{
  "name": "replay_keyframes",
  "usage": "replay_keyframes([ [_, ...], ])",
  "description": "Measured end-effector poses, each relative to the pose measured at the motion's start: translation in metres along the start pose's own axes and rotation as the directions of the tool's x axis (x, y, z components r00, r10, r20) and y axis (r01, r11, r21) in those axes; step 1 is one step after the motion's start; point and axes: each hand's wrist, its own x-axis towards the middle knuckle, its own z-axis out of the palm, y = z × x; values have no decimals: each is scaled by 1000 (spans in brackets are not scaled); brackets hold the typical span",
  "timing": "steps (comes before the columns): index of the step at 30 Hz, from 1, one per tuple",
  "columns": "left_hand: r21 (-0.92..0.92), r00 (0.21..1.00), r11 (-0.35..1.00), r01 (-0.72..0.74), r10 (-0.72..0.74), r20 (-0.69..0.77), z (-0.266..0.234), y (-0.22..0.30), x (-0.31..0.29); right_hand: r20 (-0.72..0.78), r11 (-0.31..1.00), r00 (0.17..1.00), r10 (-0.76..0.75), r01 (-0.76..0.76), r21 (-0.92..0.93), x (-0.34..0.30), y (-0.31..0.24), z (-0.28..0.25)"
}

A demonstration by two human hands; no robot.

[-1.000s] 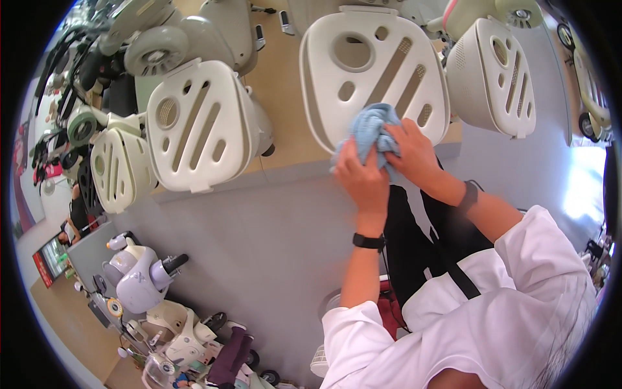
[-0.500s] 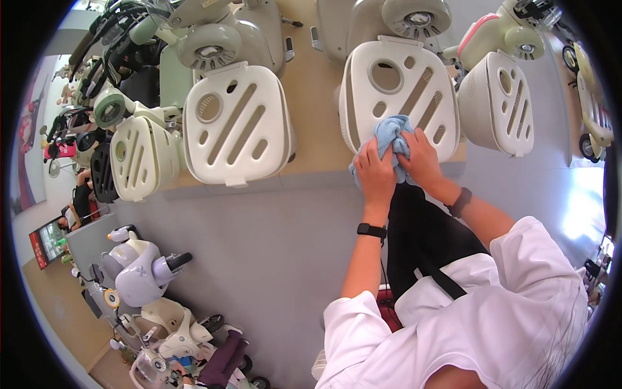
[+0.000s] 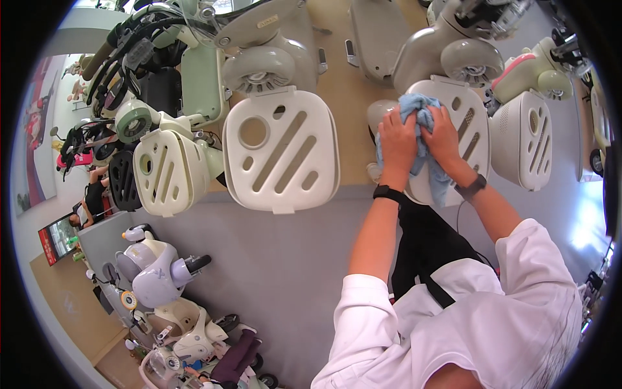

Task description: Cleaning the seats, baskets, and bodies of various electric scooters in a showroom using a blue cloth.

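Note:
A light blue cloth [image 3: 438, 183] lies bunched over the white slotted lid [image 3: 478, 146] of a scooter's front basket. My left hand [image 3: 396, 141] is closed on the cloth at the lid's left edge. Beside it, my right hand [image 3: 444, 139] grips the same cloth, pressing on the lid's middle. One end of the cloth trails down between my wrists toward the lid's near edge. Part of the lid is hidden under the cloth and my hands. Just beyond the lid is the scooter's round grey headlight [image 3: 472, 63].
To the left stands another scooter with a white lidded basket [image 3: 281, 152]; a cream basket [image 3: 170, 174] and a black basket [image 3: 123, 181] follow it. Another white basket [image 3: 522, 141] is close on the right. A lilac scooter [image 3: 155, 272] stands at the lower left.
My hands have slid the cloth from the lid's near part to farther up on it, and one end of the cloth now trails down. The whole view has shifted.

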Motion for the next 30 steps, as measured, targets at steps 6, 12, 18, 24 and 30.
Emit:
replay_keyframes([
  [6, -107, 1000, 994, 8, -6, 25, -10, -4, -11, 90, 997, 993, 82, -82, -9, -13, -7, -5],
  [12, -194, 992, 981, 26, -1, 127, -30, -3, -51, 106, 992, 987, 124, -123, -21, -60, -23, -12],
  [18, -273, 978, 961, -43, 97, 186, -56, -10, -114, 105, 967, 962, 253, -248, -52, -140, -45, -10],
  [24, -275, 910, 960, 41, 78, 408, -122, -45, -175, 161, 956, 946, 282, -291, 36, -210, -106, 2],
  [30, -45, 972, 999, 7, 3, 235, -206, -122, -203, 126, 966, 982, 141, -164, 202, -213, -191, 72],
])
